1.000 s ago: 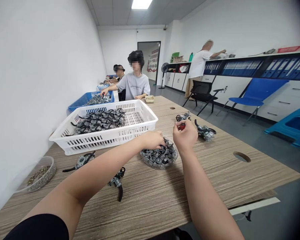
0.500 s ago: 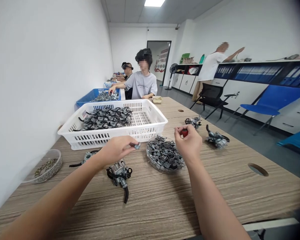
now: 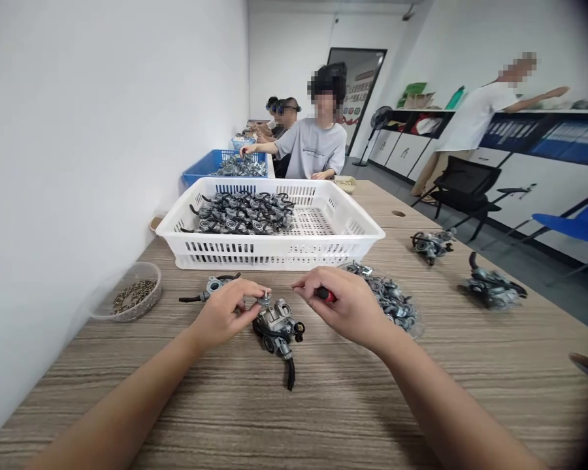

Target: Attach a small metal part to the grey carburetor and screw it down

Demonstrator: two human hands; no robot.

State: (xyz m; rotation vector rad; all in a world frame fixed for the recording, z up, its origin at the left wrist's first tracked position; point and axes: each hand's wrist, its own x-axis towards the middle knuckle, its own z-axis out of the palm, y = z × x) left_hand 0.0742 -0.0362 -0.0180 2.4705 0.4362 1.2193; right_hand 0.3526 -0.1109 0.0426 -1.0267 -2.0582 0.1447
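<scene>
Carburettor (image 3: pixel 276 326): cast metal, likely heavy, rigid, on the table between both hands; best gripped by its body. Left hand (image 3: pixel 224 312) pinches a small fitting (image 3: pixel 263 301) on its top. Right hand (image 3: pixel 351 307) is closed around a red-handled tool (image 3: pixel 325 295).

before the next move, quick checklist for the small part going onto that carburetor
1. Left hand pinching the small metal part: ok.
2. Part sits over the carburetor: ok.
3. Carburetor resting on the table: ok.
4. Right hand gripping the red-handled tool: ok.
5. Tool tip lined up with the part: cannot tell.
6. Dish of parts beside the right hand: ok.
</scene>
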